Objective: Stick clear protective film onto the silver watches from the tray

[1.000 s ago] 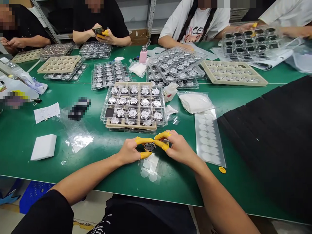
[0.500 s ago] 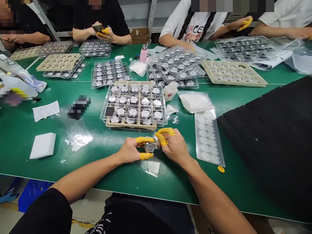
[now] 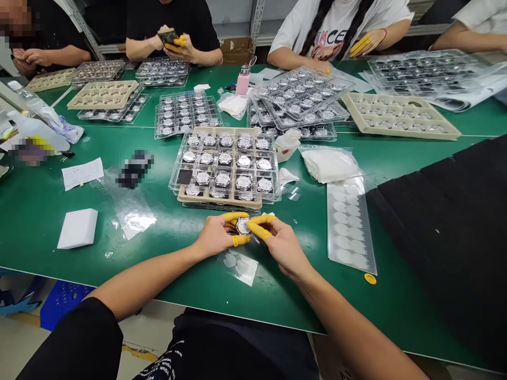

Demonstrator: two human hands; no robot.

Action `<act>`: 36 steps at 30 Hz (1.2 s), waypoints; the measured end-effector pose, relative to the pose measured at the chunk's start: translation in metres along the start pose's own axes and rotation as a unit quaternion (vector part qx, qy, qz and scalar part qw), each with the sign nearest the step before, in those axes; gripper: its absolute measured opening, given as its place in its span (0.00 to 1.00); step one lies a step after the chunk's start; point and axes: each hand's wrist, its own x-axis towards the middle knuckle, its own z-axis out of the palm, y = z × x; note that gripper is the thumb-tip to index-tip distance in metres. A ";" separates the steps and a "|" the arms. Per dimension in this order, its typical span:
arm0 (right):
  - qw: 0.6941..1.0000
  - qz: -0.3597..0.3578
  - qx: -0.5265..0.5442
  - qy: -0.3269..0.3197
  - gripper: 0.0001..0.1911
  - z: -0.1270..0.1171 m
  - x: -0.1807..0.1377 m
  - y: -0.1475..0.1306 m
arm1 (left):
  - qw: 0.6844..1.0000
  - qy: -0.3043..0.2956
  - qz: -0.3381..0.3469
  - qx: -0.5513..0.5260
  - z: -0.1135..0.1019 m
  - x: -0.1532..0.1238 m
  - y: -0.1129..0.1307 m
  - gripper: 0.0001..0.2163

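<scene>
Both hands meet over the green surface [image 3: 47, 211]: my left hand [image 3: 216, 237] and right hand [image 3: 277, 243], yellow cots on the fingertips, pinch 1 round watch case [image 3: 242, 226] between them, just before the clear tray [image 3: 227, 166]. "NCE" reads on a co-worker's white shirt [image 3: 336, 31].

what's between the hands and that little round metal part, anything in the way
Nothing visible. The left hand and right hand both pinch the round metal part directly with yellow-capped fingertips, above the green table, just in front of the clear tray.
</scene>
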 end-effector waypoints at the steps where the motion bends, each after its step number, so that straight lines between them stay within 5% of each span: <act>1: 1.000 0.004 0.003 -0.002 0.25 0.000 0.000 0.000 | 1.000 -0.001 0.001 0.006 0.000 0.000 0.000 0.30; 36: 0.995 -0.039 -0.086 -0.013 0.22 -0.008 0.005 0.007 | 0.999 -0.016 0.010 0.049 -0.002 0.000 -0.002 0.30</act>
